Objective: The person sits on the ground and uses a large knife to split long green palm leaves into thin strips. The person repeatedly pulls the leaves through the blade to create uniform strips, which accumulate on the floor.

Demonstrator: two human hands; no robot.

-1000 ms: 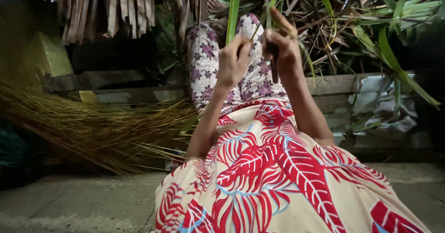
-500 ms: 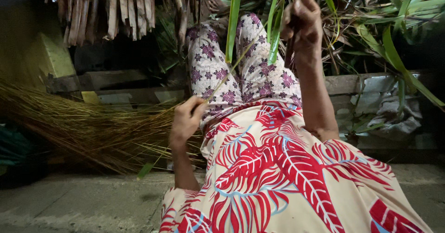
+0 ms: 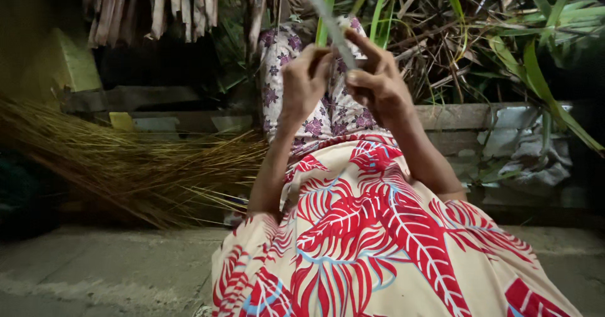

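Observation:
Both my hands are raised over my lap and knees, which are covered in cloth with a red leaf pattern [image 3: 378,241]. My left hand [image 3: 304,82] and my right hand [image 3: 377,80] pinch a long, narrow, pale green leaf strip [image 3: 322,16] that slants up to the top edge. The left fingers close on it from the left. The right thumb and fingers grip it just below. I cannot tell whether the right hand also holds a blade.
A thick bundle of thin brown sticks [image 3: 126,166] lies on the left, fanning towards my lap. Green leaves [image 3: 535,58] and dry stalks pile up at the back right. Dried fronds [image 3: 157,8] hang above. A low wooden plank [image 3: 466,115] crosses behind, with concrete floor [image 3: 94,273] below.
My left hand was down at the stick bundle half a second ago and has come back up to the leaf strip. My right hand has dropped from higher up to meet it.

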